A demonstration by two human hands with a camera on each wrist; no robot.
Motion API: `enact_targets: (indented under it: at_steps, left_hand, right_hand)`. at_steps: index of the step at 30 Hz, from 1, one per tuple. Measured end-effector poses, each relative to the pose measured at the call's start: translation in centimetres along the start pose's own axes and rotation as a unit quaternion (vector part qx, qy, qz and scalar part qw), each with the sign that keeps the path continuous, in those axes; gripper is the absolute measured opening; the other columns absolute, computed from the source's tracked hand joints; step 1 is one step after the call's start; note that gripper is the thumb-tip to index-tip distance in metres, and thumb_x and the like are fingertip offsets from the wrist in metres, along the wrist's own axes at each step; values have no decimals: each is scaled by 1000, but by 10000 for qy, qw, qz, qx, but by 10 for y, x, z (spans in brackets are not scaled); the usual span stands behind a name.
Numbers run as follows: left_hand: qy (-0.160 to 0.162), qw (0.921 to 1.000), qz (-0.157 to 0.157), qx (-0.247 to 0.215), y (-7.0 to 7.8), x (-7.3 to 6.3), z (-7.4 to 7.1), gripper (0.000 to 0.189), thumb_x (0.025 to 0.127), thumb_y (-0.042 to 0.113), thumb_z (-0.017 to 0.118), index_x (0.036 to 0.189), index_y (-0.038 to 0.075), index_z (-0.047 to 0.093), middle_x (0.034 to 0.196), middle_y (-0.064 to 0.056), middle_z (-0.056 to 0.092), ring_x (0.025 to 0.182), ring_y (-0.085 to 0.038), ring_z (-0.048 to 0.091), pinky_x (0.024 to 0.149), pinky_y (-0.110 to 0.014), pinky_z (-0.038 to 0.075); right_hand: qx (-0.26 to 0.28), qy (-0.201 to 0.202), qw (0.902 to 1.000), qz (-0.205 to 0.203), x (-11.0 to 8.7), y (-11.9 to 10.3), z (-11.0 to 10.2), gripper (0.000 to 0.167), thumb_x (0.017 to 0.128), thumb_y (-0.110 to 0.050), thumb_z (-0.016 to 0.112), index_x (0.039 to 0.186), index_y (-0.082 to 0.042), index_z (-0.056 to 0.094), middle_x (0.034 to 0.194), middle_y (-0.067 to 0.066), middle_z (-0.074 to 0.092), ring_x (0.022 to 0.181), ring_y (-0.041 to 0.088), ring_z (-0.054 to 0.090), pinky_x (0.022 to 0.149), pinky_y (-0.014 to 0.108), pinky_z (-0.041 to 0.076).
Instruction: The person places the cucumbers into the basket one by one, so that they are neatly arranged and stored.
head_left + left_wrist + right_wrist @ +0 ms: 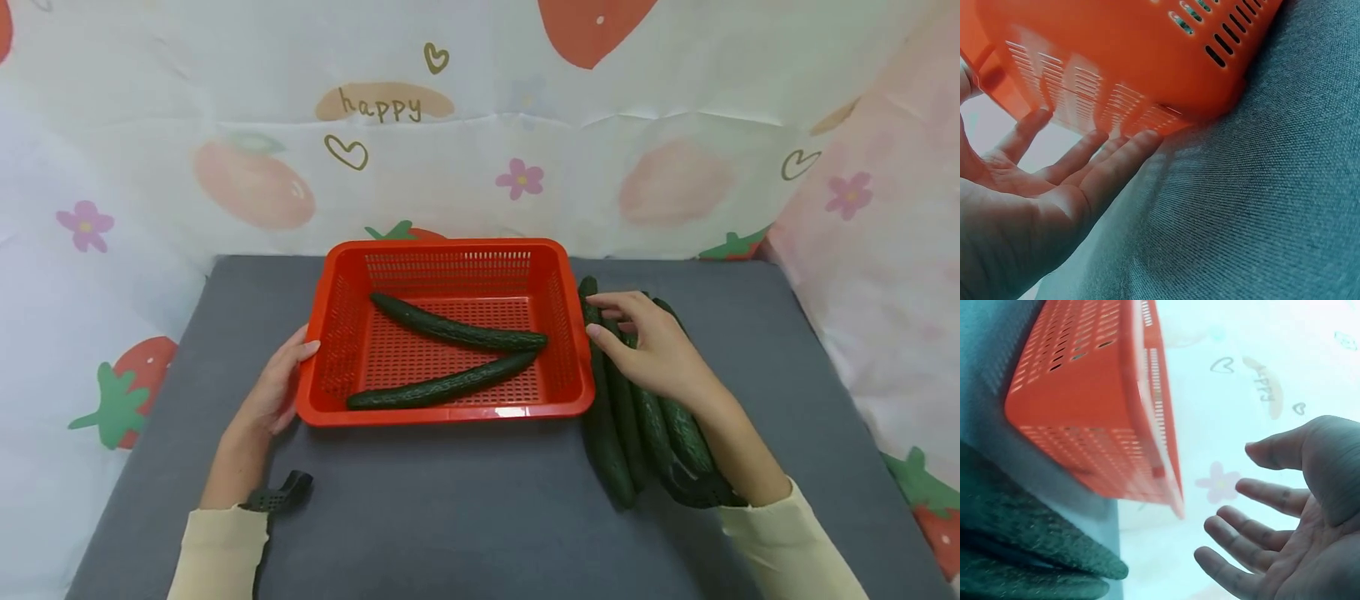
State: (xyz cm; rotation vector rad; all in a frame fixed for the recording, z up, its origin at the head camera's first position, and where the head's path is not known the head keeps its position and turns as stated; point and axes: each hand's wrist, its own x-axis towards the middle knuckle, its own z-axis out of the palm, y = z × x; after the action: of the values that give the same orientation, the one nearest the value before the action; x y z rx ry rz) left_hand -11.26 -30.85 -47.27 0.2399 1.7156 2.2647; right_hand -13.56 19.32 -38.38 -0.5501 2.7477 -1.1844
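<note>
A red plastic basket [450, 415] with slotted walls sits on the grey table, and two cucumbers [442, 388] lie inside it, their right ends meeting. At its left side, my left hand [279, 385] holds the basket, thumb over the rim; in the left wrist view the fingertips [1147, 139] lie against the slotted side wall. Past the opposite rim hovers my right hand [652, 346], fingers loosely bent with nothing held, above several cucumbers [611, 450] lying side by side. The right wrist view shows that palm [1316, 550] apart from the basket wall [1072, 406].
The grey tabletop [450, 517] extends in front of the basket. A white cloth [480, 192] printed with fruit, flowers and hearts hangs behind the table and along both sides. Each wrist wears a dark strap; the left strap [281, 493] stands out beside the sleeve.
</note>
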Motion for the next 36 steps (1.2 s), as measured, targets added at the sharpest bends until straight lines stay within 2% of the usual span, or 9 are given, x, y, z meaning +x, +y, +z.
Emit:
enact_targets:
  at_steps: [5, 19, 24, 31, 36]
  left_hand:
    - [22, 10000, -7, -45, -2, 1, 0, 44, 114, 17, 33, 158, 13, 35, 125, 3, 68, 105, -8, 73, 90, -25, 63]
    - [-287, 9994, 73, -185, -1, -1, -2, 45, 114, 14, 30, 159, 13, 33, 124, 3, 69, 103, -8, 73, 90, -24, 63]
    - [-227, 9996, 20, -186, 0, -2, 1, 45, 114, 14, 30, 159, 14, 35, 123, 4, 71, 101, -7, 74, 89, -24, 63]
    - [-118, 9999, -52, 8, -1, -1, 1, 44, 114, 17, 33, 159, 16, 34, 125, 4, 70, 103, -7, 75, 89, -25, 63]
    - [-25, 9998, -61, 201, -2, 0, 1, 46, 114, 19, 34, 160, 17, 33, 125, 5, 70, 103, -7, 74, 88, -25, 64]
  right_hand:
    - [-146, 201, 9997, 48, -9, 12, 1, 46, 106, -22, 64, 148, -5, 57, 145, 21, 58, 130, 42, 59, 110, 62, 51]
    - [-248, 841, 9950, 474, -40, 59, 0, 48, 108, -26, 60, 149, -1, 54, 143, 29, 55, 130, 47, 57, 105, 66, 50]
    - [-223, 914, 9928, 736, -51, 74, -1, 50, 109, -27, 59, 150, 2, 52, 146, 31, 52, 130, 49, 56, 104, 66, 50]
    - [-192, 1048, 9858, 1300, -62, 86, -2, 54, 110, -32, 56, 151, 3, 49, 151, 34, 49, 135, 52, 51, 111, 69, 42]
    - [-275, 1108, 9836, 1399, -65, 99, -4, 55, 110, -32, 56, 151, 4, 50, 147, 36, 51, 133, 53, 53, 109, 68, 44]
